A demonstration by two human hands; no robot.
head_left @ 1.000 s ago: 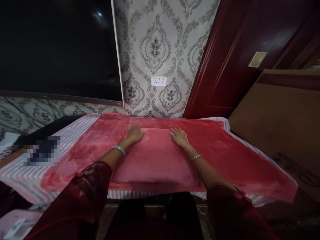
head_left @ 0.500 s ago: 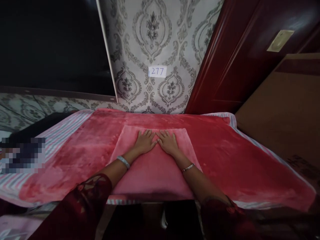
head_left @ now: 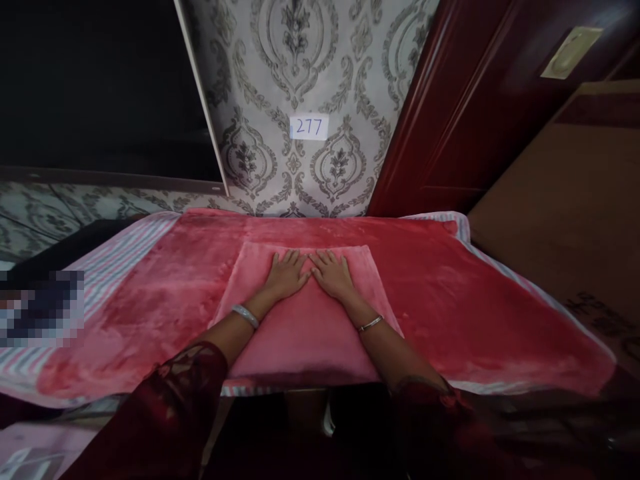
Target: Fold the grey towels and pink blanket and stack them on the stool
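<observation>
A pink cloth point(head_left: 305, 340), roughly rectangular, lies flat in front of me on a larger red plush blanket point(head_left: 450, 313) with a striped edge. Both hands rest palm down near the far edge of the pink cloth. My left hand point(head_left: 287, 273) has its fingers stretched forward, and a wide bangle circles that wrist. Close beside it, my right hand point(head_left: 331, 273) also lies flat with its fingers out and a thin bracelet on the wrist. The thumbs and index fingers of the two hands nearly meet. Neither hand grips anything.
Behind the blanket rises a patterned wall point(head_left: 350, 80) with a paper label point(head_left: 309, 127) reading 277. A large dark screen point(head_left: 100, 87) is at the left. On the right are a dark red wooden door or panel point(head_left: 450, 120) and a big cardboard box point(head_left: 560, 200).
The camera view has tilted slightly, so the wall and the blanket sit a little higher in the picture. Both hands stay flat on the pink cloth in nearly the same place.
</observation>
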